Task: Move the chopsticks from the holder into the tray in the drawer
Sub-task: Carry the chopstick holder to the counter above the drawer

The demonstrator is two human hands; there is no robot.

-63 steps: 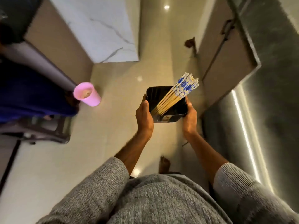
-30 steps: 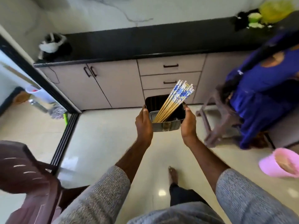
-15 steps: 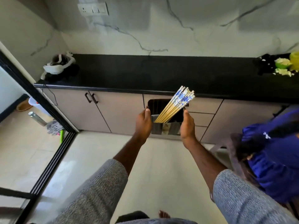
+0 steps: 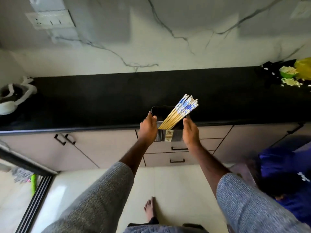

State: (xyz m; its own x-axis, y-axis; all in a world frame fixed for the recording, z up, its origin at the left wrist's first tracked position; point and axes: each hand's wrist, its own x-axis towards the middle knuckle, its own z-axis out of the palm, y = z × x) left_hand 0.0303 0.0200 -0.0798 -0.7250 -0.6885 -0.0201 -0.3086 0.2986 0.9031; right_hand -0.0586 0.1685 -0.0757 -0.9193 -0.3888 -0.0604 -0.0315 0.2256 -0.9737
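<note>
A square metal holder (image 4: 170, 135) with a dark inside is held out in front of me, at the front edge of the black counter (image 4: 101, 101). My left hand (image 4: 148, 127) grips its left side and my right hand (image 4: 191, 132) grips its right side. A bundle of several wooden chopsticks (image 4: 180, 111) with blue-and-white patterned tops leans in it, tops pointing up and right. Below the holder is a stack of shut drawers (image 4: 178, 159) with black handles. No tray is in view.
Two cabinet doors (image 4: 67, 148) sit left of the drawers. A white bag (image 4: 13, 96) lies at the counter's left end, and green and yellow items (image 4: 292, 74) at its right end. A person in blue (image 4: 286, 174) sits at lower right. A sliding door track (image 4: 33, 199) runs at lower left.
I have turned from the open floor toward the counter and come close to it. Both hands kept their hold on the holder, which now sits at the counter's edge.
</note>
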